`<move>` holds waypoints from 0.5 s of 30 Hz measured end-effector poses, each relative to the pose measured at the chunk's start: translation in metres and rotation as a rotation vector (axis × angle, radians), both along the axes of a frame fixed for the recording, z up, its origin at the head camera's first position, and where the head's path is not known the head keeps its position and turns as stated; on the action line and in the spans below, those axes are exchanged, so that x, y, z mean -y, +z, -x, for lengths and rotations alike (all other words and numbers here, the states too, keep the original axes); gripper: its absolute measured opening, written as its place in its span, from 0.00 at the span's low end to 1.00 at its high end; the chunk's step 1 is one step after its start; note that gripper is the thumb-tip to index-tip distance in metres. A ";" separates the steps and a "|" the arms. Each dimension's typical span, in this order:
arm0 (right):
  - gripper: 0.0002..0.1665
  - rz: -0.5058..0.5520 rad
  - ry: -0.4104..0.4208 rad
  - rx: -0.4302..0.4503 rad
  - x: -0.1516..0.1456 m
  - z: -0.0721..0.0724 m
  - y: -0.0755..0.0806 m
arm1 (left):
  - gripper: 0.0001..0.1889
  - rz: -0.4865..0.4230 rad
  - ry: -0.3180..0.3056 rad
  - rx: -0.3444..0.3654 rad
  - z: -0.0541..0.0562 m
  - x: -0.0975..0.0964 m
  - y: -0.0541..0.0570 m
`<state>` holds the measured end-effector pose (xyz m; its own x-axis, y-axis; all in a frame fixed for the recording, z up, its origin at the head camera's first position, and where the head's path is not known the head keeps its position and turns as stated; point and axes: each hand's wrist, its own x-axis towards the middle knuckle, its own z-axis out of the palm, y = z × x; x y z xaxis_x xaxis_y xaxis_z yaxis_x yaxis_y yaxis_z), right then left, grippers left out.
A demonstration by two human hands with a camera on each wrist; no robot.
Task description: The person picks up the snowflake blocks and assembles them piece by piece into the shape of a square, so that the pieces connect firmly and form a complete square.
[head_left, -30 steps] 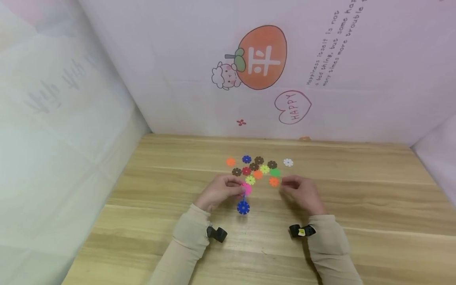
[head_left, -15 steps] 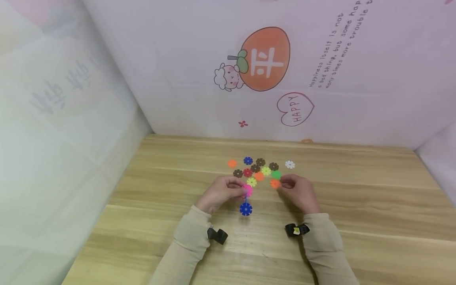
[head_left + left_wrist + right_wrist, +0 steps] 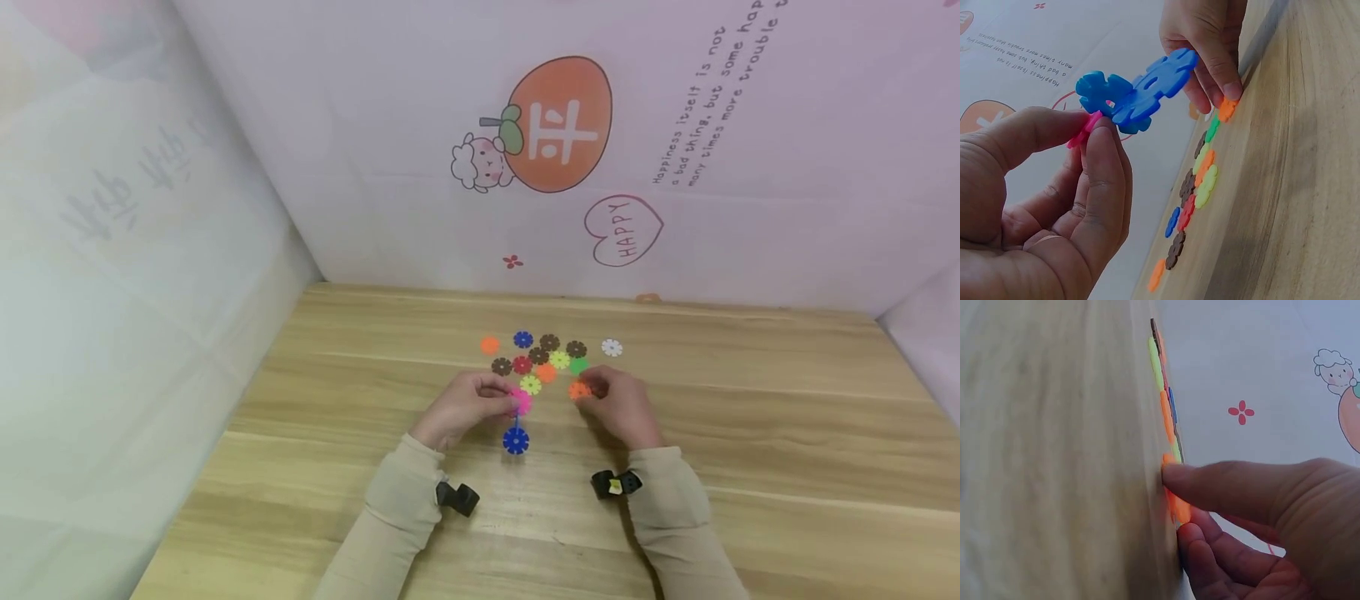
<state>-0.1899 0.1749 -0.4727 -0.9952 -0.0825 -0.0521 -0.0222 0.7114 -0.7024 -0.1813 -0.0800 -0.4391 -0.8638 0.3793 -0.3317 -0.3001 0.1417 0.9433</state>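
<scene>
My left hand (image 3: pixel 467 407) pinches a pink interlocking disc (image 3: pixel 1084 130) between thumb and index finger. Slotted onto it are a light blue disc (image 3: pixel 1099 89) and a darker blue disc (image 3: pixel 1163 80), all held above the table. In the head view the dark blue disc (image 3: pixel 516 441) faces up, closest to the person. Over to the right, my right hand (image 3: pixel 621 407) grips an orange disc (image 3: pixel 578 391) at the edge of the scattered pieces. The right wrist view has thumb and fingertips on either side of that orange disc (image 3: pixel 1180 509), low at the tabletop.
Several loose discs lie flat between and beyond the hands, among them a green disc (image 3: pixel 578 365), a red disc (image 3: pixel 522 365) and a yellow disc (image 3: pixel 530 385). A white disc (image 3: pixel 612 347) sits apart at the right. A printed cloth (image 3: pixel 405 208) hangs behind the table (image 3: pixel 750 400).
My right hand has moved left onto the orange disc and taken hold of it, and the disc has shifted slightly. The left hand keeps its pinch on the joined discs, nearly still.
</scene>
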 end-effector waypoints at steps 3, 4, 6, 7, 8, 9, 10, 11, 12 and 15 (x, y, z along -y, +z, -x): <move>0.20 -0.012 0.009 0.002 0.000 -0.002 0.002 | 0.12 -0.003 0.000 0.004 0.000 0.000 -0.002; 0.18 -0.010 0.014 0.002 0.000 -0.003 0.002 | 0.12 -0.005 0.002 0.009 0.000 -0.001 -0.002; 0.14 -0.005 0.022 -0.004 0.000 -0.004 0.003 | 0.12 -0.004 0.002 0.007 0.000 -0.001 -0.003; 0.12 0.003 0.027 -0.005 0.000 -0.005 0.003 | 0.12 0.000 0.001 0.005 0.000 -0.001 -0.003; 0.12 0.012 0.033 -0.006 0.000 -0.006 0.003 | 0.12 -0.001 0.000 0.006 0.000 -0.001 -0.003; 0.12 0.022 0.038 -0.007 0.000 -0.007 0.004 | 0.13 0.000 -0.001 0.003 0.000 -0.001 -0.003; 0.13 0.033 0.038 -0.005 0.000 -0.008 0.004 | 0.13 0.000 0.000 0.005 0.000 -0.001 -0.002; 0.14 0.043 0.040 -0.004 0.001 -0.008 0.005 | 0.13 0.002 -0.002 0.001 0.000 -0.001 -0.002; 0.15 0.056 0.044 0.000 0.001 -0.009 0.005 | 0.13 0.003 -0.002 0.001 0.000 -0.002 -0.002; 0.16 0.097 0.042 0.021 0.001 -0.010 0.007 | 0.13 0.004 -0.003 -0.004 0.000 -0.003 -0.002</move>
<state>-0.1802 0.1736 -0.4660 -0.9895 -0.1299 -0.0629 -0.0350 0.6386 -0.7688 -0.1816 -0.0774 -0.4412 -0.8638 0.3805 -0.3303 -0.2963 0.1467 0.9438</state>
